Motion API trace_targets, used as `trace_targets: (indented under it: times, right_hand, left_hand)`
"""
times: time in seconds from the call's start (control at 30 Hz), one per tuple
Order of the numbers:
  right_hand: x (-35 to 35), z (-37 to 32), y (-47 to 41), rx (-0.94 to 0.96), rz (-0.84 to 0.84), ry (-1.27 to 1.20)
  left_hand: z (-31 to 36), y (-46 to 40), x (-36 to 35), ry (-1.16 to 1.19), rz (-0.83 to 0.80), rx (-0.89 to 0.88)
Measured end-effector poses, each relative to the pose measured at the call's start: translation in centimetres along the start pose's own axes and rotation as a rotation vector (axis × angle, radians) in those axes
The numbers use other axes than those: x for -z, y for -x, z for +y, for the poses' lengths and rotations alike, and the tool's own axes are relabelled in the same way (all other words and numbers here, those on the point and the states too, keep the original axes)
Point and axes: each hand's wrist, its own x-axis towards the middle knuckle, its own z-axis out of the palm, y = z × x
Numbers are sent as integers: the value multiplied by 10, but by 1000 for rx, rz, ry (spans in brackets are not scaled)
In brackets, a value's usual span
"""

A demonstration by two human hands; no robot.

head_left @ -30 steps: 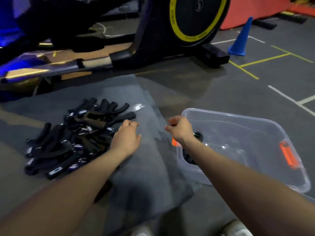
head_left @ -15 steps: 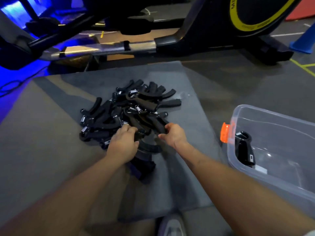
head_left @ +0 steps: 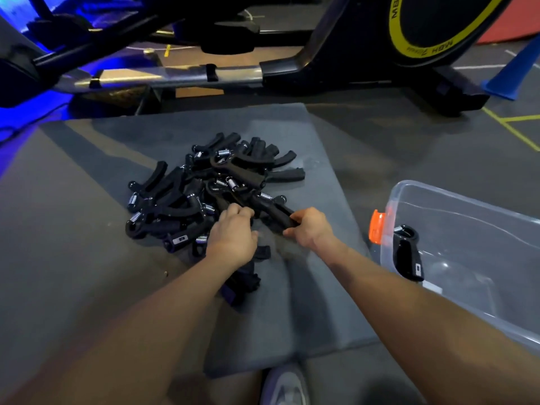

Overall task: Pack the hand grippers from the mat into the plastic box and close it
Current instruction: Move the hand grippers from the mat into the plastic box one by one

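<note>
A pile of black hand grippers (head_left: 204,188) with metal springs lies in the middle of the grey mat (head_left: 292,302). My right hand (head_left: 311,228) grips the black handle of one hand gripper (head_left: 273,210) at the pile's near right edge. My left hand (head_left: 232,235) has its fingers curled onto another gripper at the near edge of the pile; what it holds is partly hidden. The clear plastic box (head_left: 467,206) with an orange latch (head_left: 377,226) stands open on the floor to the right, with one black hand gripper (head_left: 409,252) inside.
A black exercise machine (head_left: 365,54) with a yellow-ringed wheel and a metal rail stands just behind the mat. A blue cone (head_left: 514,74) sits at the far right. My shoe (head_left: 285,387) shows at the mat's near edge. Yellow floor lines run at the right.
My right hand came back from the box to the pile and took hold of a gripper handle. My left hand stayed at the pile's near edge. The view swung left toward the mat.
</note>
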Motion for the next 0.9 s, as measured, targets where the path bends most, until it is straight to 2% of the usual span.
trace_targets:
  times: [0.33, 0.43, 0.57, 0.67, 0.9]
  right_hand:
    - [92, 50, 50, -17, -216, -673]
    - [120, 67, 63, -15, -241, -837]
    - [151, 98, 75, -10, -249, -960]
    - [171, 124, 79, -12, -192, -937]
    - [199, 158, 76, -85, 126, -476]
  left_hand:
    - [98, -3, -13, 286, -203, 113]
    - [132, -6, -21, 448, -210, 110]
    - [173, -10, -32, 773, -242, 7]
    - [201, -10, -39, 924, -264, -25]
    - [259, -3, -76, 921, -295, -44]
